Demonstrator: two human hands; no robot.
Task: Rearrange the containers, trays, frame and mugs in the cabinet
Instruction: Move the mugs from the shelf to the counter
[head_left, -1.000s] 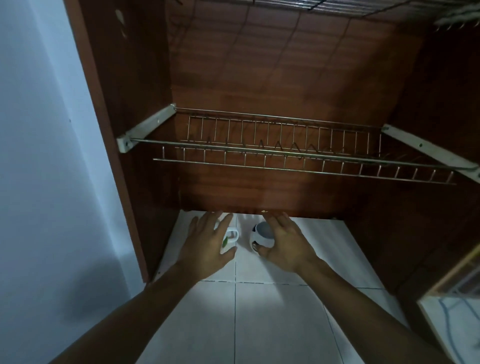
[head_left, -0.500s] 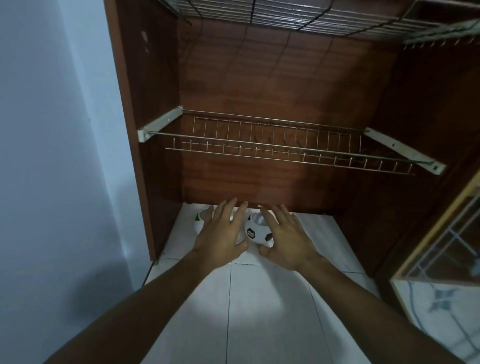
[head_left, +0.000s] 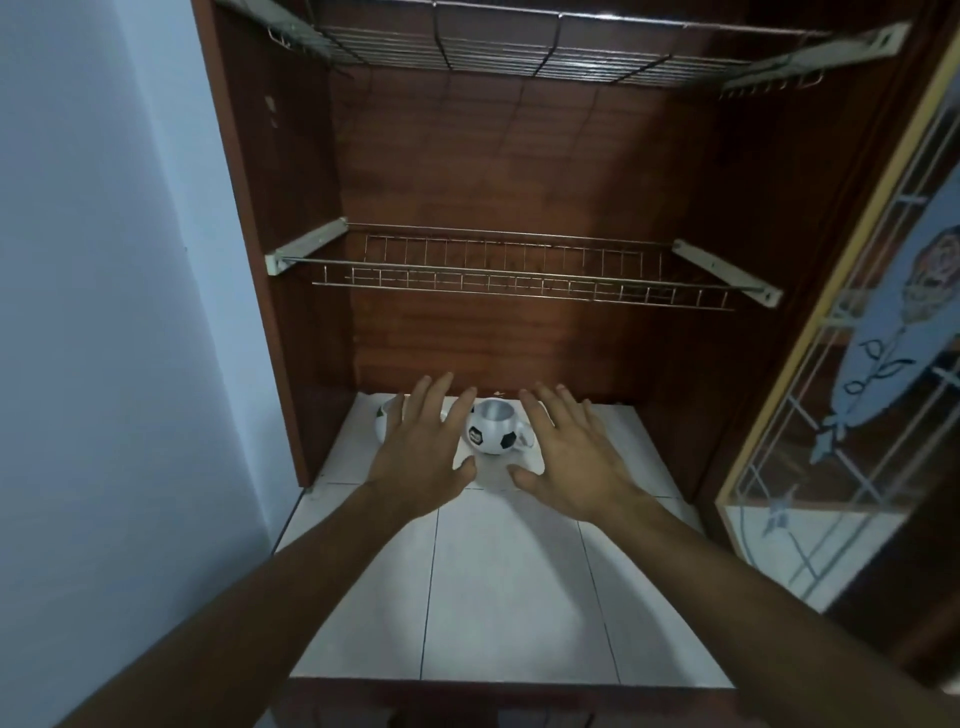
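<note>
By the cabinet's left wall (head_left: 301, 364), a white mug (head_left: 383, 426) stands far back on the tiled tabletop (head_left: 509, 571), half hidden behind my left hand (head_left: 421, 457), whose grip is spread and holds nothing. Just right of it sits the football mug (head_left: 493, 432), upright between both hands. My right hand (head_left: 569, 460) hovers beside its handle, grip spread too. I judge the mugs placed, but no containers, trays or frame show and the wire rack (head_left: 519, 275) above is bare, so most remains. Near me there's room; the rack overhead and the glass door (head_left: 841, 364) at right hem things in.
</note>
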